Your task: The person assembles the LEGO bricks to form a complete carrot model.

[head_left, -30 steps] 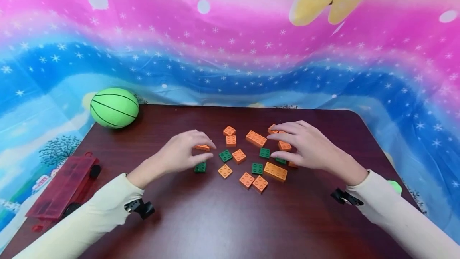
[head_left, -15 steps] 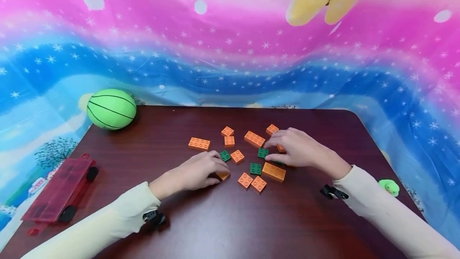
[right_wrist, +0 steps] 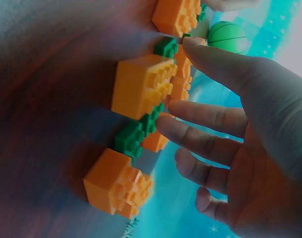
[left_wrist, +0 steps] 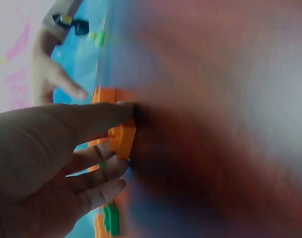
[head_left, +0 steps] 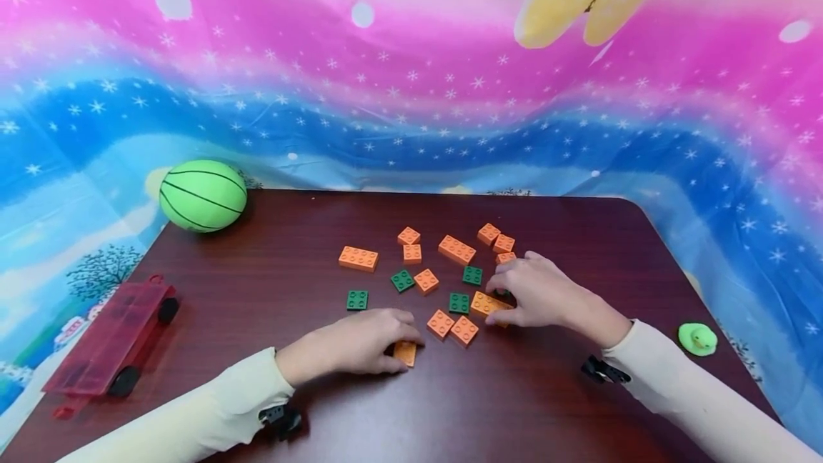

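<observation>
Picking-up step, by my reading
On my feed the left hand [head_left: 363, 341] pinches a small orange brick [head_left: 405, 354] low at the table [head_left: 514, 406]; the right hand [head_left: 540, 291], spread wide, reaches over a long orange brick [head_left: 484, 304]. Next, I judge, calls for curling round it.

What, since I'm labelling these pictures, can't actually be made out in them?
Head view: the left grip covers part of the pinched orange brick.
Head view: the right grip hides most of a green brick and one end of a long orange brick.
Left wrist view: blur hides the grain of the tabletop.
Right wrist view: the top edge cuts off most of the left grip.
</observation>
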`<state>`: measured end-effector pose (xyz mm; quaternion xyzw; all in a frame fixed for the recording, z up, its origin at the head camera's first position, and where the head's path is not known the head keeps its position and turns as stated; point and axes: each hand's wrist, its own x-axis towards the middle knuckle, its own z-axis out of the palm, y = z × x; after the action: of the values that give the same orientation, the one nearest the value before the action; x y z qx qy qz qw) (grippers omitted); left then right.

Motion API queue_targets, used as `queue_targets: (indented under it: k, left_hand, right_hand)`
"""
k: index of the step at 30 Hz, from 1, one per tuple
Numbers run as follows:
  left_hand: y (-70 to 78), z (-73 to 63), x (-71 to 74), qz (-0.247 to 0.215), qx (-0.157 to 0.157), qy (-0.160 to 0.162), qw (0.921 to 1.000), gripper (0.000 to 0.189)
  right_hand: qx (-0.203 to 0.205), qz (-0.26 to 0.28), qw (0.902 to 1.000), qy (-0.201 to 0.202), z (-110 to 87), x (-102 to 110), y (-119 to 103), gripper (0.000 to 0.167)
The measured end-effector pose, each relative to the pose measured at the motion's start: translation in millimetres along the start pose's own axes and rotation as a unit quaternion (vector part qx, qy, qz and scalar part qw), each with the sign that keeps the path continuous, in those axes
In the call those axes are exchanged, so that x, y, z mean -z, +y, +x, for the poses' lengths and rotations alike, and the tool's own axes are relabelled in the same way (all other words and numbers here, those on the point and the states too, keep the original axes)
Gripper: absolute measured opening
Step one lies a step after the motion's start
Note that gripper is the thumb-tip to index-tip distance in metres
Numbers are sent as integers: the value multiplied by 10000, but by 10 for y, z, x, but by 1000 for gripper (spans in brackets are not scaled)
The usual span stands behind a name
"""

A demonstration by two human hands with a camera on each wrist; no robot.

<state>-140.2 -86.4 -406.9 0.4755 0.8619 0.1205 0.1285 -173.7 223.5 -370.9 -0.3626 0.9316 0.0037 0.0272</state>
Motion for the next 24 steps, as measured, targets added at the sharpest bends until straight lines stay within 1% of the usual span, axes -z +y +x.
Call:
queue_targets:
  k: [2,7,11,14,17,20,24]
  left_hand:
    - [72,33,-27,-45,-146,-127,9998,41]
    - [220,183,-69,-130,-503,-301,9982,53]
    - [274,293,-101,-168,-594,-419,9972,61]
    - [283,348,-116,-149,-486,-449,9977,64]
    - [270,382,-117,-182,-318,-479,9982,66]
    - [239,409,-110,-168,-147,-448,9987,66]
    - [178,448,-93,-110,40,-354,9993,65]
  right_hand:
    - [15,-98,9999,70,4,-17,5,44]
    - [-97,-182,9997,154,-8,-96,39,38]
    - [-126,-48,9998,122,-24,-180,36,35]
    - [-105,-22,9998,144,-20,-231,19,33]
    - [-200,8,9997,117,-9,-241,13,32]
    - [-412,37,9991,95,5,-172,25,35]
    - [-599,292,9976,183,10,-16,52,39]
